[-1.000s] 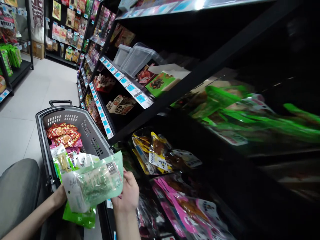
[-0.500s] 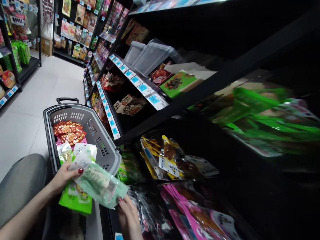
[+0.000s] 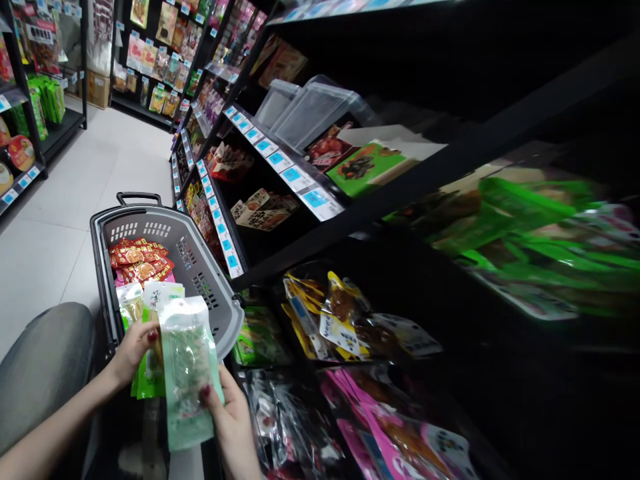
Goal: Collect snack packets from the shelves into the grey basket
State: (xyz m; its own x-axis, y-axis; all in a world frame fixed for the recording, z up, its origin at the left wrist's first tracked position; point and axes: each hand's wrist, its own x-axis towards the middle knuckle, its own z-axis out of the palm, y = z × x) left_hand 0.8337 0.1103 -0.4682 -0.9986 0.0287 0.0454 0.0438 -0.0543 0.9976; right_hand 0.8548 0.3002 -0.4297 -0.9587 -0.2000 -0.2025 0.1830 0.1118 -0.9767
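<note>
My right hand point(image 3: 231, 417) grips a pale green snack packet point(image 3: 189, 367), its thumb across the front and the white top up. Behind it, my left hand point(image 3: 131, 355) has its fingers pinched on bright green snack packets point(image 3: 150, 383); how many is hidden. Both hands are at the near end of a grey shopping basket point(image 3: 231, 325). Red snack packets point(image 3: 143, 260) lie inside the basket, with something pink under them. White-topped packets point(image 3: 131, 299) show at its near left side.
Black shelving rises on the right, with yellow packets point(image 3: 345, 320), pink packets point(image 3: 370, 427) and clear plastic bins point(image 3: 313, 110). A knee point(image 3: 47, 373) is at lower left. Tiled floor point(image 3: 45, 260) runs along the aisle to another rack point(image 3: 27, 120).
The pale green packet has swung from slanted to nearly upright. My left hand has let go of its top, and my right hand has moved left, thumb now on its front.
</note>
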